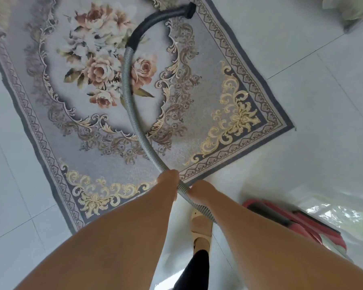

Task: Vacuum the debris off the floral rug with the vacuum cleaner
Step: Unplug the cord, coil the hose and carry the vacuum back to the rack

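1. The person is holding the grey hose (pixel 125 80) w/ both hands. The left hand (pixel 167 178) is gripping it right at the rug's near border, and the right hand (pixel 197 191) is gripping it just behind, nearer the body. Fingers are mostly hidden behind the wrists.
2. The hose is lying across the floral rug (pixel 197 126), running from the hands over the centre bouquet, then arcing right.
3. Long axis: near-to-far, curving. The black end piece (pixel 189 10) is pointing twd the rug's far-right border.
4. The red vacuum body (pixel 291 222) is sitting on the tile floor (pixel 323 101), right of the person, off the rug.
5. Judgement: the hands are sitting far back from the tip, so control is probably loose. Gripping nearer the black end, keeping its mouth flat on the pile and working slow overlapping strips would do better.
6. Debris: too small to tell.
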{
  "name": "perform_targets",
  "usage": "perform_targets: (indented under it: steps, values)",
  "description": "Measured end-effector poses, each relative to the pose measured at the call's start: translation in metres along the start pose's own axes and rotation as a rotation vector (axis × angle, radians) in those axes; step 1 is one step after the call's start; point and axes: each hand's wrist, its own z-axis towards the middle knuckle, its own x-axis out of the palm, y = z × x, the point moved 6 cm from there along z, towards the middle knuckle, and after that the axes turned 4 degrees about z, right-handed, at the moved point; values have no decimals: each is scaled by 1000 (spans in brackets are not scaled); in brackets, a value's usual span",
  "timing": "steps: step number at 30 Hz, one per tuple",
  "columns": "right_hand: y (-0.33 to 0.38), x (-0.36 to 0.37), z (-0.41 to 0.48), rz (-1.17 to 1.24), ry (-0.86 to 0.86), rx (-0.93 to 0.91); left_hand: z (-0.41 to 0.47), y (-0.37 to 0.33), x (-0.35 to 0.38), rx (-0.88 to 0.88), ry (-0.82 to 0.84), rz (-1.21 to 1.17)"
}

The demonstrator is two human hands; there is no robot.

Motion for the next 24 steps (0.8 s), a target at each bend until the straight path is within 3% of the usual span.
perform_targets:
  steps: [4, 7, 9, 13, 19, 24]
  values:
    - [7, 2, -10, -147, 33, 53, 8, 10, 0, -141, 52, -91]
    - [16, -4, -24, -252, 32, -20, 7, 3, 3, -53, 64, -110]
    - [24, -14, -39, -176, 90, -81, 6, -4, 4, -3, 80, -165]
    - [28, -35, -69, -38, 286, -82, -10, -20, -24, 17, -96, -328]
    - [33, -57, -93, -253, 401, -113, -45, -96, -60, 252, -191, -314]
    - [33, -78, -107, -384, 257, -154, -107, -151, -62, 640, -284, -41]
